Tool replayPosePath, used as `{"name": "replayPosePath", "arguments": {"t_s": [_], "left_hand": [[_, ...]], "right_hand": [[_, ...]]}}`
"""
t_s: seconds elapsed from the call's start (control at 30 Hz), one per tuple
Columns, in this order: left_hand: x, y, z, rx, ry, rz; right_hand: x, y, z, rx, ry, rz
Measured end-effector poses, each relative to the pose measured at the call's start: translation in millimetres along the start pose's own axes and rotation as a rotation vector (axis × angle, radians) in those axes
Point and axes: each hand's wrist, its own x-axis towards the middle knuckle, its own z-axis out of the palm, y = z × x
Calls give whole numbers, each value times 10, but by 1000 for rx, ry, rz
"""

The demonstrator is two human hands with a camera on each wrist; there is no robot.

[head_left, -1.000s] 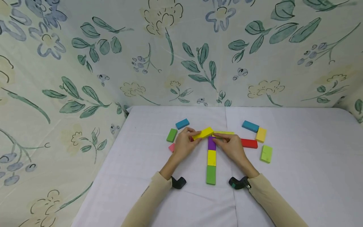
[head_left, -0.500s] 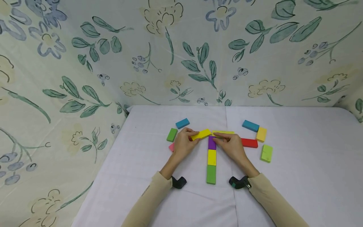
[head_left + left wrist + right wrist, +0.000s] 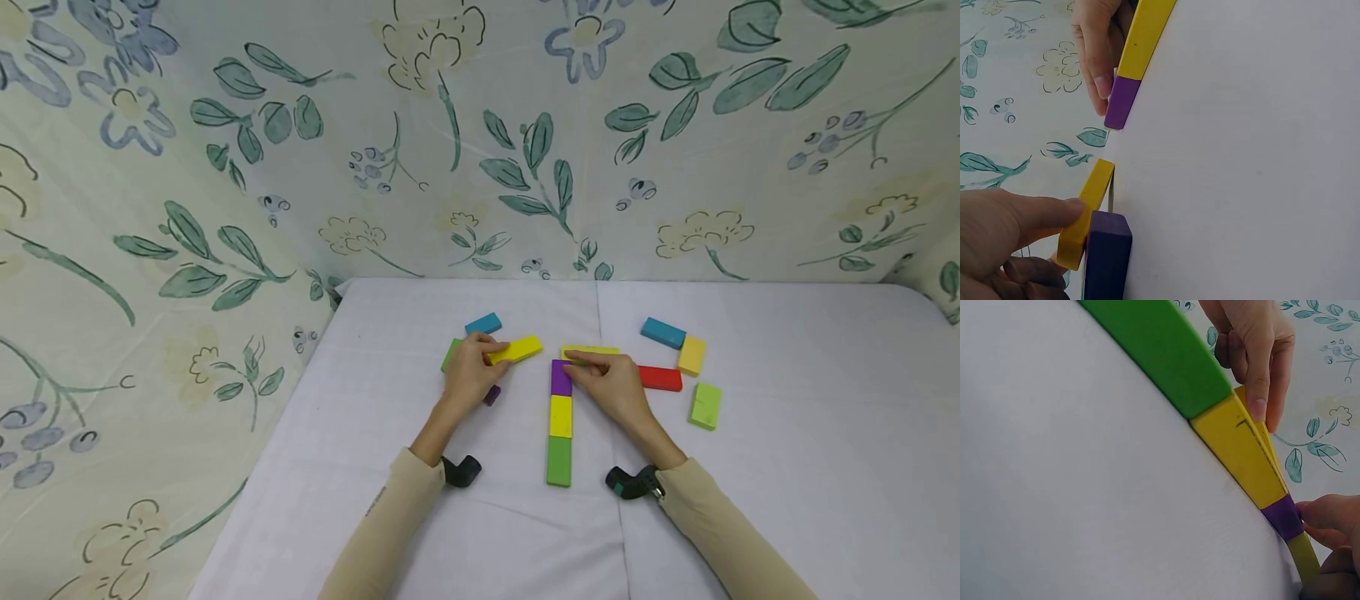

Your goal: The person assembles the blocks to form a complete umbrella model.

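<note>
In the head view my left hand (image 3: 471, 367) pinches a yellow block (image 3: 519, 349), held left of the row's top. A dark purple block (image 3: 1109, 250) stands close to it in the left wrist view. My right hand (image 3: 618, 387) has thumb and index finger at another yellow block (image 3: 592, 350), lying crosswise atop the row, its lower side partly hidden by the fingers. The thumb tip reaches the row's purple block (image 3: 561, 379). Below that, end to end, lie a yellow block (image 3: 560, 417) and a green block (image 3: 558, 461).
On the white-covered table (image 3: 420, 542), blue (image 3: 663, 332), yellow (image 3: 691, 356), red (image 3: 660, 379) and light green (image 3: 705, 407) blocks lie to the right. Another blue block (image 3: 483, 323) lies behind my left hand, which partly covers a green one (image 3: 450, 354). Floral cloth (image 3: 450, 192) hangs behind.
My left hand has drawn the yellow block leftward, away from the row's top, widening the gap. The dark purple block now shows beside that hand. The right hand has stayed in place.
</note>
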Motion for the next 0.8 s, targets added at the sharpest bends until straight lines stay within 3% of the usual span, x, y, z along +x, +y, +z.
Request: {"name": "replayPosePath", "arguments": {"t_s": [0.33, 0.6, 0.8], "left_hand": [[40, -31, -9, -56, -53, 20], [225, -4, 24, 17, -110, 97], [339, -11, 48, 49, -161, 97]], "right_hand": [[-10, -20, 9, 13, 4, 6], [-14, -27, 2, 1, 2, 29], [-17, -44, -4, -1, 4, 38]]}}
